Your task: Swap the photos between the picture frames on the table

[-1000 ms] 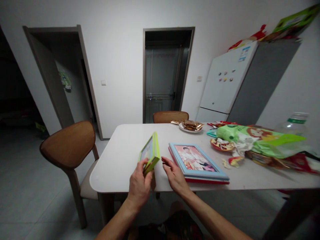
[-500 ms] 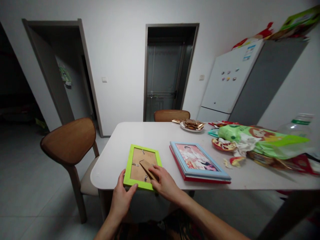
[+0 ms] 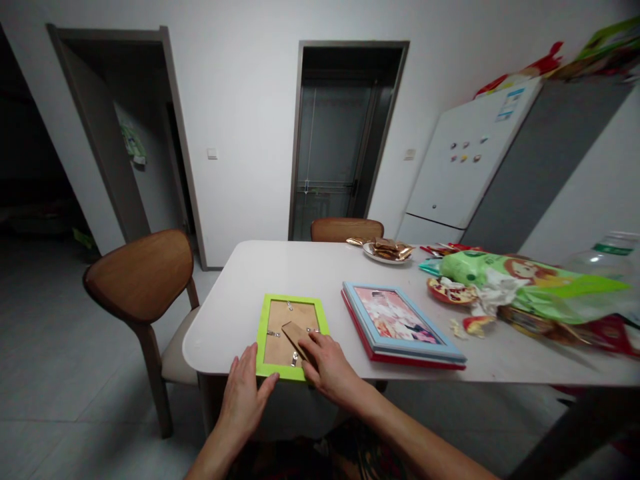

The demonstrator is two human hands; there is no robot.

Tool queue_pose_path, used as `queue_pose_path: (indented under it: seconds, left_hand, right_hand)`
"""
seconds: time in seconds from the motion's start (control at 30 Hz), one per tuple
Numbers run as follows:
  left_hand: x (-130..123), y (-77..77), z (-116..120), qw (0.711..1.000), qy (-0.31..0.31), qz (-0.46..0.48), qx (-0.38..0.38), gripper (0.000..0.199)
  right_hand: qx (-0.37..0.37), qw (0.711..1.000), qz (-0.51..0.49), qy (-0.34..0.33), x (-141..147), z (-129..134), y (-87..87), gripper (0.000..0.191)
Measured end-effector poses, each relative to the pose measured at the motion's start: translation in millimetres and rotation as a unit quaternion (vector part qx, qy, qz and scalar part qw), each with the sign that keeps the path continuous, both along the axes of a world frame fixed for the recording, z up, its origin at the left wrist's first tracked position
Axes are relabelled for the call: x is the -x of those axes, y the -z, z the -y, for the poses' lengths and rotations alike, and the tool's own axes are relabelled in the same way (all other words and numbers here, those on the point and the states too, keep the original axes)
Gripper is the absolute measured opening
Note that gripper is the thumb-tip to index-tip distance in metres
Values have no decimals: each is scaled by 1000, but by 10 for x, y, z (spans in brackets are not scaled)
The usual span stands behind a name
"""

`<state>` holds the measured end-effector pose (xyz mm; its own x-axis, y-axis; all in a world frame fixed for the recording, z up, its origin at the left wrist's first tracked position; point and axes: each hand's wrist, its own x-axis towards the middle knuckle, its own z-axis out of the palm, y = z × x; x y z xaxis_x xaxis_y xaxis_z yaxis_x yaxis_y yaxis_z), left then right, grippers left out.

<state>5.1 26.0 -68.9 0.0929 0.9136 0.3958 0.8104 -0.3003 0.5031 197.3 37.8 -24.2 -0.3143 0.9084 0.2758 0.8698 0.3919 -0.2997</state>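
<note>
In front of me, a lime-green rectangular picture frame (image 3: 279,347) lies with its back upward on the smooth white table (image 3: 225,320). The person's left hand (image 3: 247,387) is spread beside its near left corner, while the right hand (image 3: 327,363) holds the narrow brown stand (image 3: 295,335) of it. To the right, a light-blue rectangular frame (image 3: 407,320) tops a stack; behind stands a white plate (image 3: 379,257) with shiny gold packets (image 3: 393,248).

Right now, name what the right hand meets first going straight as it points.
The right hand would likely meet the brown stand on the green frame first; its fingers seem to pinch it.
</note>
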Motion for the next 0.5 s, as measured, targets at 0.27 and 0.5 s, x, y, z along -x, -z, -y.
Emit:
queue_pose_path:
  seconds: [0.27, 0.5]
  left_hand:
    - [14, -84, -31, 999, 45, -3, 23, 52]
    - [-4, -246, -90, 986, 146, 60, 51, 16]
  right_hand:
    - [16, 1000, 14, -15, -10, -41, -91, 30]
    - [48, 983, 8, -180, 18, -259, -205, 17]
